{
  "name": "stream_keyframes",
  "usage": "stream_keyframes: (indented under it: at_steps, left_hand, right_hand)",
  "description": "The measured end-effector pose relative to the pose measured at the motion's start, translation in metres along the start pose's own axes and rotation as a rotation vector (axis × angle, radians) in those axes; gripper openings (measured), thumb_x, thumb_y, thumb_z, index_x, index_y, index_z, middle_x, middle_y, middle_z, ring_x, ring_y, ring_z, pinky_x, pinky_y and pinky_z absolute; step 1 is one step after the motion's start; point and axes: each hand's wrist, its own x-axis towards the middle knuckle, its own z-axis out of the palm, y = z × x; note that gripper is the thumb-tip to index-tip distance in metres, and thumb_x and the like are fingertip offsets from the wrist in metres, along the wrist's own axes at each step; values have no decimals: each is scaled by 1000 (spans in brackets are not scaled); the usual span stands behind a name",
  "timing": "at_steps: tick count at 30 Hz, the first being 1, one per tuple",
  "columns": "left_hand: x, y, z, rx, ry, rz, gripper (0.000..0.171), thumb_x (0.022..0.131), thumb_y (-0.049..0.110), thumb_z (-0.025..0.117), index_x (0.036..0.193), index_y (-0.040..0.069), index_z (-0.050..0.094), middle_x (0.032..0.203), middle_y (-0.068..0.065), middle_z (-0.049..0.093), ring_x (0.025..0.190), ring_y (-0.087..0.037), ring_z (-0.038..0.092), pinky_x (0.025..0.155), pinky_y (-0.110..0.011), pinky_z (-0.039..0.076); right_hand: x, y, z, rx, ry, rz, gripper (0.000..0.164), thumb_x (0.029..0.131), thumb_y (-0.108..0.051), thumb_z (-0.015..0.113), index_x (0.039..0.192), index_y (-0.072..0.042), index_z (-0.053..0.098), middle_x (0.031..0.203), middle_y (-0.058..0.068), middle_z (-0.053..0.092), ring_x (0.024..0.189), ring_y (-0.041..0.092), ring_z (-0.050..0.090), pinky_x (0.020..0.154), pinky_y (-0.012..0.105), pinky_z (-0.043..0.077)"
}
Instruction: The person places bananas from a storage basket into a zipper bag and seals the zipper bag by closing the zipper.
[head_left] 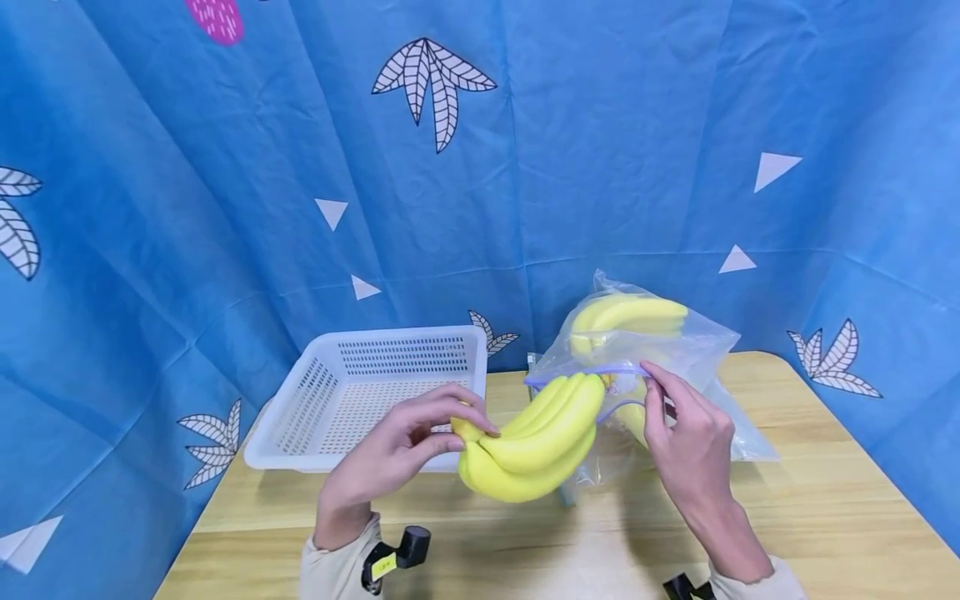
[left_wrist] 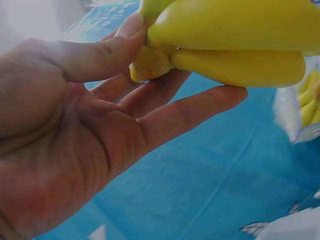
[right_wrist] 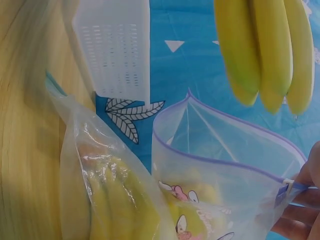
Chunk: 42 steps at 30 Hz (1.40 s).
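My left hand [head_left: 405,433] pinches a bunch of yellow bananas [head_left: 540,442] at its stem end, thumb on one side and fingers on the other. The banana tips point right, toward the mouth of a clear zip bag [right_wrist: 250,200] with a purple rim. At one corner of that rim, my right hand [head_left: 693,433] pinches the bag, whose mouth gapes wide in the right wrist view. More bananas [head_left: 630,315] show through the bag's plastic. In the right wrist view the held bunch hangs just above the opening.
A second clear bag [right_wrist: 110,172] with a teal zip and bananas inside lies on the wooden table [head_left: 247,525] beside the purple-rimmed one. To the left stands a white perforated basket [head_left: 258,450]. A blue patterned cloth [head_left: 600,167] hangs behind the table.
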Motion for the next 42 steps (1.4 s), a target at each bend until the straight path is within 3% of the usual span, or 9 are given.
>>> stream_keyframes:
  at_steps: [6, 12, 18, 20, 24, 28, 32, 38, 42]
  left_hand:
    - [17, -15, 18, 51, -49, 0, 29, 100, -6, 58, 126, 4, 67, 121, -8, 64, 115, -24, 58, 93, -34, 55]
    - [29, -19, 34, 183, 61, -24, 27, 97, -5, 62, 122, 4, 69, 126, -11, 63, 123, -26, 57, 98, -33, 54]
    - [43, -28, 56, 409, 111, -49, 34, 93, -10, 65, 120, 9, 72, 126, -7, 63, 122, -21, 58, 98, -29, 53]
    - [47, -36, 63, 428, 110, -64, 36, 94, -10, 63, 123, 9, 71, 125, -6, 63, 118, -19, 59, 95, -29, 53]
    - [51, -50, 73, 278, 153, -174, 39, 99, -4, 60, 137, 5, 62, 128, -12, 61, 114, -20, 59, 93, -27, 55]
    - [49, -59, 74, 70, 286, -329, 43, 103, 5, 60, 145, 3, 52, 132, -19, 59, 120, -25, 60, 93, -29, 56]
    - [48, -66, 74, -69, 396, -454, 37, 105, 17, 59, 139, 2, 54, 124, -17, 62, 115, -25, 64, 88, -35, 59]
    - [52, -67, 86, -345, 398, -521, 31, 113, 24, 39, 136, 3, 39, 134, -16, 55, 107, -19, 62, 88, -44, 60]
    - [57, -66, 98, -385, 454, -551, 35, 114, 31, 33, 138, 6, 33, 127, -14, 53, 102, -17, 59, 88, -36, 57]
  right_hand:
    - [1, -1, -1, -3, -3, -9, 23, 93, 2, 66, 113, 0, 77, 101, 16, 77, 71, 27, 74, 66, 19, 58]
    - [4, -6, -3, 3, -56, -44, 26, 90, 6, 68, 112, -2, 78, 98, 15, 77, 64, 21, 71, 57, 28, 55]
    - [5, -9, -4, 20, -78, -69, 28, 88, 8, 68, 111, -3, 78, 95, 13, 78, 58, 13, 62, 53, 22, 48]
    - [5, -8, -4, 28, -78, -67, 27, 88, 8, 68, 111, -3, 78, 95, 13, 78, 58, 12, 61, 53, 20, 47]
    - [4, -7, -3, 42, -69, -49, 27, 88, 10, 67, 110, -2, 78, 93, 14, 77, 57, 13, 60, 54, 16, 46]
    - [4, -5, -2, 61, -54, -22, 27, 89, 11, 66, 110, -2, 78, 90, 14, 77, 58, 13, 59, 53, 12, 45]
    - [3, -6, 0, 77, -40, -9, 27, 90, 11, 67, 110, -3, 78, 88, 13, 77, 58, 13, 59, 54, 9, 46]
    - [2, -8, 0, 86, -41, 4, 26, 90, 10, 68, 110, -3, 78, 84, 14, 76, 52, 9, 51, 50, 8, 42]
    - [2, -8, 1, 81, -37, 11, 26, 90, 11, 68, 111, -2, 78, 86, 14, 76, 56, 11, 55, 54, 6, 44]
